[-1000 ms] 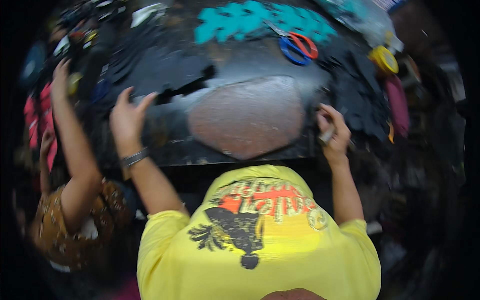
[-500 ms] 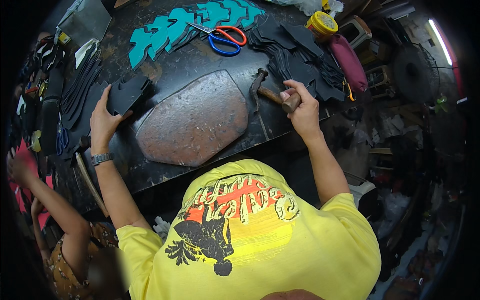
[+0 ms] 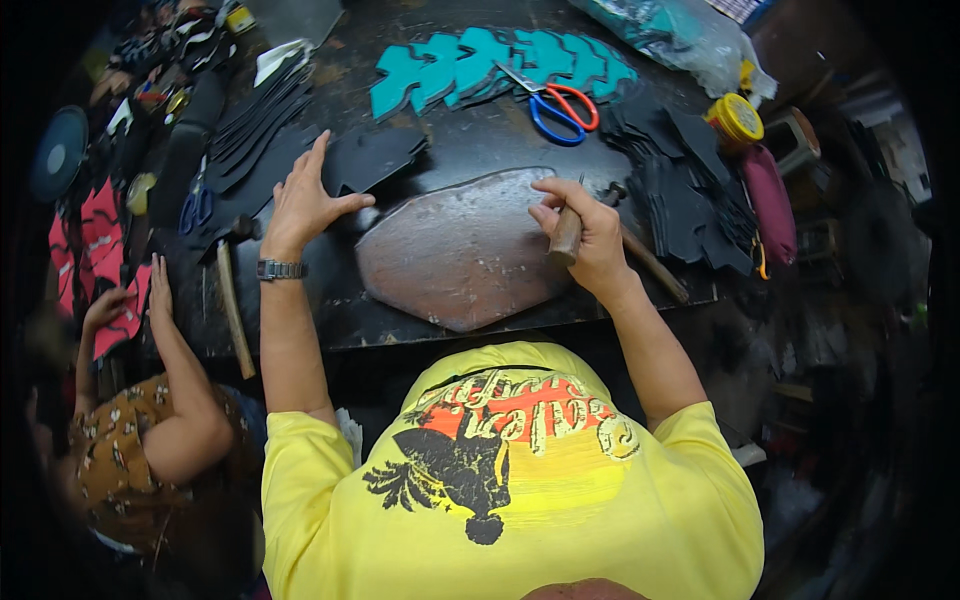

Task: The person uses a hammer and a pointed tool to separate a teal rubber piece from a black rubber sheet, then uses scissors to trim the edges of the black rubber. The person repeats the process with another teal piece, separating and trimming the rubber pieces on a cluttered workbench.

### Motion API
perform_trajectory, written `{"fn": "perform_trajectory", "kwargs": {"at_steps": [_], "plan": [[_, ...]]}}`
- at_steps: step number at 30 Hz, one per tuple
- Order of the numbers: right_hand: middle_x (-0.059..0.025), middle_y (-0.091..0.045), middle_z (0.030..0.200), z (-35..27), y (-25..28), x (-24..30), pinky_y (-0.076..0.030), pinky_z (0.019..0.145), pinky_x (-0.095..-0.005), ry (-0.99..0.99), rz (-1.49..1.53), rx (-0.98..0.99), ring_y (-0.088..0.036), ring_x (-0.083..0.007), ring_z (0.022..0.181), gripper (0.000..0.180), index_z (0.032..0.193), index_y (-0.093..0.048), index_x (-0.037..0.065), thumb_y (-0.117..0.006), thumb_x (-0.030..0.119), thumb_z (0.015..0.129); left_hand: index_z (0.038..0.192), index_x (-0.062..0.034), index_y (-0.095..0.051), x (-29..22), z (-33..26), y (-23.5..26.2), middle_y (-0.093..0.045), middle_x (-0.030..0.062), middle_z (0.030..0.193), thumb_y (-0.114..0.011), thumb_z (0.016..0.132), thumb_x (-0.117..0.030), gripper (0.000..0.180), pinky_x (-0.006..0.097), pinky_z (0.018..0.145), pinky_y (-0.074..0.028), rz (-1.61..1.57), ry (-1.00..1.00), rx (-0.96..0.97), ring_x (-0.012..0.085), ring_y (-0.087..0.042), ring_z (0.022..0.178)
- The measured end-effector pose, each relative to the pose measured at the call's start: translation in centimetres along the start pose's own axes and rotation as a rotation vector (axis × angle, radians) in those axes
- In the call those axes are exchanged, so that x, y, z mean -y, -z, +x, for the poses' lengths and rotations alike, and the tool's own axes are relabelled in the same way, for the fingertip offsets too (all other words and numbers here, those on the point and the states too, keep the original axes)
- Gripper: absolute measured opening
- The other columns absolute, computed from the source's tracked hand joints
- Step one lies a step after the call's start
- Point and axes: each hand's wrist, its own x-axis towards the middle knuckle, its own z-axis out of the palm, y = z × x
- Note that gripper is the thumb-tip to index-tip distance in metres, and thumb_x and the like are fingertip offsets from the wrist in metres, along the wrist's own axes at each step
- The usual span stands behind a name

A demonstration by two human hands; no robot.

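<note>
1. Tabletop (image 3: 475, 142): dark and worn, carrying the items below. Whole scene sits differently in the frame than half a second ago; view has swung, so shifts are judged against the slab.
2. Slab (image 3: 450, 260): brown, many-sided, flat near the front edge, between both hands. Earlier fully exposed; now its right margin is partly covered.
3. Teal pieces (image 3: 500, 65): overlapping row beyond the slab, arrangement unchanged.
4. Black stack (image 3: 690, 190): layered cut pieces, right of the slab.
5. Left hand (image 3: 303, 205): released, fingers spread, thumb extended toward the slab's upper-left edge. Earlier it was at the black piece; now the thumb is apart from it. Contact with black material beneath the fingers: cannot tell.
6. Right hand (image 3: 592, 235): grasping a wooden-handled tool (image 3: 565, 238). Earlier it was right of the slab, beside the black stack; now over the slab's right margin.
7. Black piece (image 3: 385, 155): flat, on the tabletop just beyond the left thumb, near the slab's upper-left edge.
8. Hammer (image 3: 655, 268): lying right of the slab, handle passing behind the right wrist.
9. Scissors (image 3: 548, 90): red and blue handles, beside the teal pieces, same place as before.
10. Tool, smallest: handle's thick end faces the viewer; working end unclear.
</note>
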Motion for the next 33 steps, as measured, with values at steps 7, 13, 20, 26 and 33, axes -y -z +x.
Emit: {"fn": "perform_trajectory", "kwargs": {"at_steps": [7,13,20,26,33], "plan": [[-0.0215,-0.069,0.111,6.1,-7.0,-2.3,-0.052,0.087,-0.0403,0.027,0.034,0.088,-0.067,-0.0349,0.101,0.053,0.132,-0.061,0.008,-0.083,0.018,0.085,0.16,-0.0104,-0.03,1.3,-0.4,0.9,-0.058,0.024,0.145,-0.095,0.052,-0.054,0.133,0.065,0.115,-0.026,0.095,0.004,0.113,0.0394,-0.055,0.135],[-0.0224,-0.066,0.127,10.8,-12.5,-4.6,-0.049,0.101,-0.0449,0.17,-0.194,0.2,-0.063,-0.0397,0.118,0.066,0.14,-0.057,0.015,-0.083,0.025,0.08,0.159,-0.0108,-0.033,-1.0,0.8,0.0,-0.063,0.0243,0.134,-0.097,0.053,-0.045,0.129,0.05,0.106,-0.046,0.038,-0.063,0.073,0.0404,-0.061,0.125],[-0.0126,-0.073,0.113,11.9,-12.6,-4.9,-0.052,0.089,-0.0336,-0.113,-0.046,0.286,-0.069,-0.0221,0.102,0.046,0.129,-0.066,0.013,-0.082,0.018,0.086,0.157,-0.0116,-0.036,-2.6,1.8,-0.6,-0.062,0.0283,0.133,-0.098,0.054,-0.035,0.122,0.044,0.105,-0.049,0.013,-0.041,0.08,0.0421,-0.062,0.123],[-0.0093,-0.074,0.099,10.9,-11.7,-5.1,-0.054,0.083,-0.0305,-0.122,0.204,0.024,-0.069,-0.0167,0.093,0.046,0.128,-0.066,0.01,-0.083,0.022,0.087,0.159,-0.0068,-0.031,-1.4,1.9,-0.3,-0.062,0.0291,0.131,-0.095,0.059,-0.05,0.126,0.044,0.104,-0.049,-0.036,-0.141,0.073,0.0414,-0.063,0.12],[-0.0102,-0.074,0.102,12.2,-11.2,-8.9,-0.054,0.085,-0.0309,-0.072,0.024,-0.134,-0.069,-0.0182,0.095,0.036,0.125,-0.067,0.01,-0.078,0.015,0.09,0.147,0.0017,-0.052,0.6,7.3,1.4,-0.062,0.0296,0.134,-0.085,0.073,-0.059,0.101,0.04,0.101,-0.052,-0.278,-0.002,0.001,0.0369,-0.063,0.124]]}}
